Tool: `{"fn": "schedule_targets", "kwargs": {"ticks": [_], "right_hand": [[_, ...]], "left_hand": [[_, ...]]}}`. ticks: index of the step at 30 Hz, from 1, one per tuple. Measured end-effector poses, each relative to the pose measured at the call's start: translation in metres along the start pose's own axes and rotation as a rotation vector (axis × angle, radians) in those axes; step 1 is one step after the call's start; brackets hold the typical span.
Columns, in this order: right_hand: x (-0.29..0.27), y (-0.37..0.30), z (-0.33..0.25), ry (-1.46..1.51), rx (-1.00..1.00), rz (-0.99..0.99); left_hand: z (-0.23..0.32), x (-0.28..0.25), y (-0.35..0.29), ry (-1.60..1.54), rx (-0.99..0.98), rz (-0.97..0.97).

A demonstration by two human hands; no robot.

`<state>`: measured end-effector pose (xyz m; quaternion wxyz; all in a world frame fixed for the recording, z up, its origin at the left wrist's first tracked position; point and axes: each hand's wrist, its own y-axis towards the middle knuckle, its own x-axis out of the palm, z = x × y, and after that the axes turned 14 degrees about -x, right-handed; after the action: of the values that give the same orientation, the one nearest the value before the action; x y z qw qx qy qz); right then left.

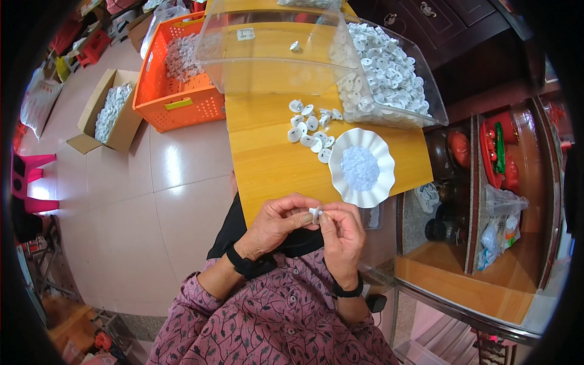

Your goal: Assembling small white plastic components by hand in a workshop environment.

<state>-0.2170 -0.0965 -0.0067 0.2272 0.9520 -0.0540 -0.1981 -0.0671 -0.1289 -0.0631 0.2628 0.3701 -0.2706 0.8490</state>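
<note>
Just off the table's front edge, my left hand point(278, 224) and my right hand point(343, 234) meet, fingers closed in a pinch. Between their fingertips is a small white round plastic part point(315, 212) with a short stem, partly covered by the fingers. Beyond my right hand stands a white bowl with a wavy rim point(384, 159), holding a heap of tiny pale-blue pieces point(359, 168). Several loose white round parts point(312, 123) like the one I hold lie on the yellow table point(261, 158), left of the bowl.
A clear bin point(435, 109) heaped with white parts point(389, 70) stands at the table's far right, beside another clear bin point(277, 70). On the floor to the left are an orange crate point(182, 109) and a cardboard box point(125, 137). Shelves point(468, 194) stand at the right.
</note>
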Motion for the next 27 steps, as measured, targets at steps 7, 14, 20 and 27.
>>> {"fn": "schedule_targets", "kwargs": {"ticks": [7, 14, 20, 27], "right_hand": [[0.001, 0.004, -0.004, -0.089, -0.068, -0.029], [-0.003, -0.004, 0.013, 0.005, -0.057, 0.013], [-0.002, -0.007, 0.009, 0.138, 0.102, 0.138], [-0.022, -0.011, 0.023, -0.1, -0.004, 0.08]], "left_hand": [[-0.002, 0.0, 0.001, 0.021, 0.011, 0.002], [0.004, 0.006, 0.0, -0.007, -0.021, 0.028], [0.02, 0.007, -0.004, 0.0, -0.094, 0.112], [0.094, 0.012, 0.012, 0.126, 0.032, 0.292]]}}
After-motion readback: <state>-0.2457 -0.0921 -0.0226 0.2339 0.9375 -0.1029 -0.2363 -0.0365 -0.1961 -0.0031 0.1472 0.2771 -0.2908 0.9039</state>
